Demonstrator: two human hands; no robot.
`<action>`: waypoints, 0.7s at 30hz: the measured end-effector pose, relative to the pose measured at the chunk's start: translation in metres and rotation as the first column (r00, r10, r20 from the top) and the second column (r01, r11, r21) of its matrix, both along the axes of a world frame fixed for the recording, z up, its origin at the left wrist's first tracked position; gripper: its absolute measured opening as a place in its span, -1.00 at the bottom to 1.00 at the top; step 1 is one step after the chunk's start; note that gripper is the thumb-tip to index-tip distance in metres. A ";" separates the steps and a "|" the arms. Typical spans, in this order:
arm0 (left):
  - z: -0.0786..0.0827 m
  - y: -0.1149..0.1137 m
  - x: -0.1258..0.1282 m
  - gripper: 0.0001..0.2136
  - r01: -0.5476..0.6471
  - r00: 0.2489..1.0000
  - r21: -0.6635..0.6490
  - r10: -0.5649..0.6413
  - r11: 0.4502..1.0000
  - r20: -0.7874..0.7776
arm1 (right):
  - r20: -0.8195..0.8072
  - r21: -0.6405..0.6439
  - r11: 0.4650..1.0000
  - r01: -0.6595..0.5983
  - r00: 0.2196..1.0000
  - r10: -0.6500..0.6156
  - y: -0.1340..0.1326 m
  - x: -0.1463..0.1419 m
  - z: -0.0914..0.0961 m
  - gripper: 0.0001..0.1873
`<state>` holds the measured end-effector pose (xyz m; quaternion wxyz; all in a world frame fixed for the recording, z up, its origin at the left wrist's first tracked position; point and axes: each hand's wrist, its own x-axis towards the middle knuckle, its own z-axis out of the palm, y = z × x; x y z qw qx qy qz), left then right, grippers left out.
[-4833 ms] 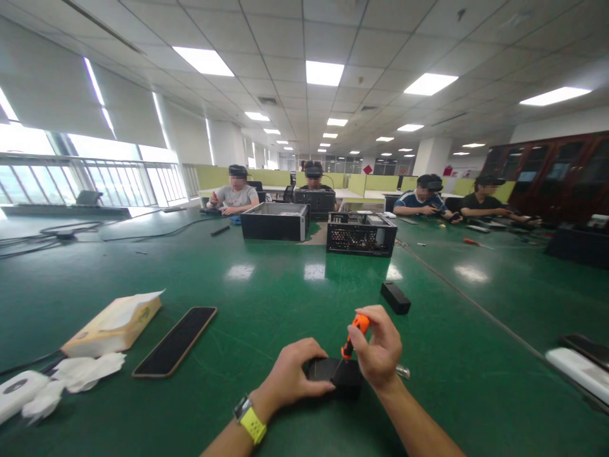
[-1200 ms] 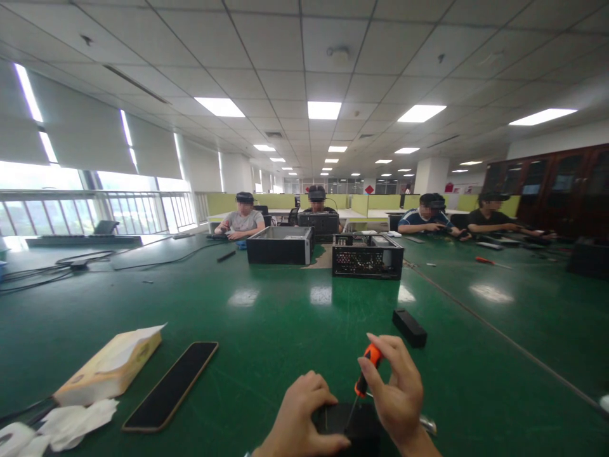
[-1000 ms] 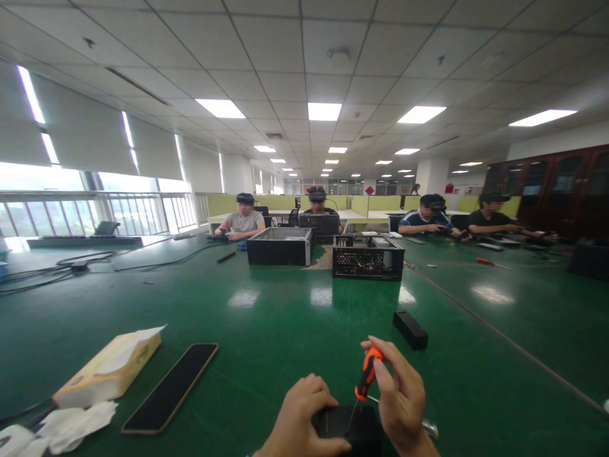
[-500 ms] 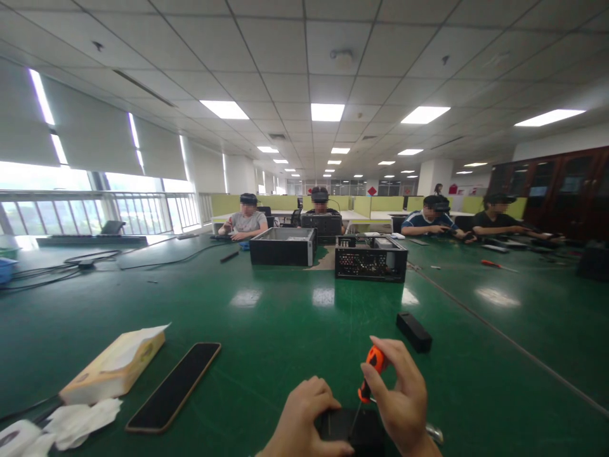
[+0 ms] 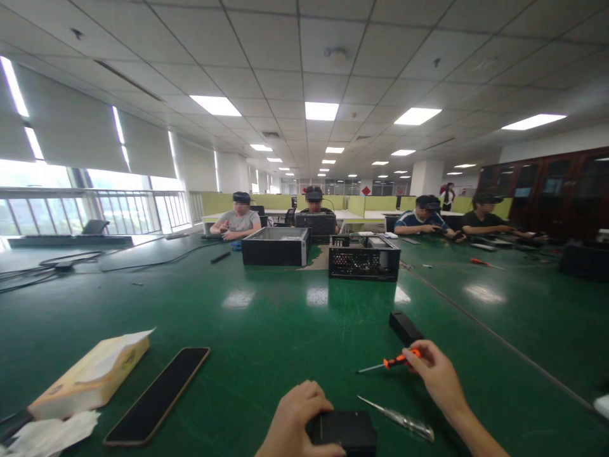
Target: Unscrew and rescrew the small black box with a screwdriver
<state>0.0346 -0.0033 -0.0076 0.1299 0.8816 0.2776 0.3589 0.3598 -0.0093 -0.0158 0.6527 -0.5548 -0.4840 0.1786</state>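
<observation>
Tabletop: glossy green (image 5: 266, 324), ceiling lights bouncing off it.
Black box: right here (image 5: 343, 431), down near six o'clock in the view, resting on the green.
Left hand: clamped (image 5: 302, 419) round the box's nine o'clock end.
Right hand: out at two o'clock from the box, well clear of it (image 5: 438, 374), pinching the orange-and-black screwdriver (image 5: 394, 362) by its handle, blade pointing towards nine.
Second screwdriver: pale one (image 5: 397, 416), lying just beside the box at three.
Small black block: one o'clock (image 5: 404, 328), partly behind the right hand.
Phone: screen dark (image 5: 159, 397), over at nine.
Tissue pack: further out (image 5: 92, 374), towards ten.
Computer cases: two (image 5: 273, 252) (image 5: 364, 261), between eleven and twelve.
Far side: four co-workers seated.
</observation>
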 end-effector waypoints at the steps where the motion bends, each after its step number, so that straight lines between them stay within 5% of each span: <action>1: 0.001 0.000 0.000 -0.52 0.002 1.000 -0.006 -0.002 1.000 -0.006 | 0.038 -0.035 0.999 -0.030 0.999 0.032 -0.002 0.002 -0.005 -0.67; 5: 0.001 0.000 0.000 -0.51 0.004 1.000 -0.043 -0.004 0.999 -0.002 | 0.370 -0.199 0.976 -0.083 0.916 0.154 -0.006 -0.003 -0.016 -0.80; 10: -0.003 0.000 0.000 -0.50 -0.008 1.000 -0.056 0.008 0.998 0.009 | 0.659 -0.148 0.989 -0.023 0.743 0.116 -0.014 -0.017 -0.003 -0.76; 16: -0.001 -0.002 0.000 -0.53 -0.002 1.000 -0.063 0.004 0.998 0.020 | 0.690 -0.470 0.874 -0.127 0.565 0.453 -0.039 -0.031 0.012 -0.87; 21: 0.005 -0.003 0.000 -0.58 -0.007 1.000 -0.096 0.005 0.995 -0.022 | 0.578 -0.549 0.800 -0.243 0.581 0.573 -0.044 -0.036 0.028 -0.88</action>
